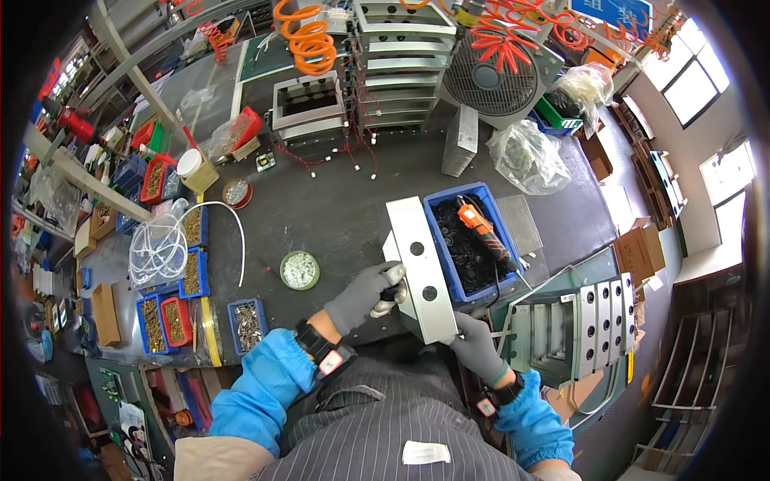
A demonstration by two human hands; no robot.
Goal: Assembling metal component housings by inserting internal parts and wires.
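Note:
A silvery sheet-metal panel [423, 276] with two round dark holes is tilted up over the bench's near edge. My left hand [365, 298], in a grey glove, closes on its left side; a small dark piece shows by the fingertips, too small to name. At the panel's lower right corner my right hand [476, 349], also gloved, grips the edge, its fingers partly hidden behind the metal. Just right of the panel stands a blue bin [451, 282] of black round parts, with an orange and black electric screwdriver [481, 228] lying across it.
A green-rimmed dish [300, 270] of small white pieces sits left of my hands. Further left are a bin of metal parts [248, 325] and coiled white tubing [164, 244]. Finished-looking holed frames [589, 329] stand at right. A fan [491, 76] and metal rack [401, 64] stand at the back.

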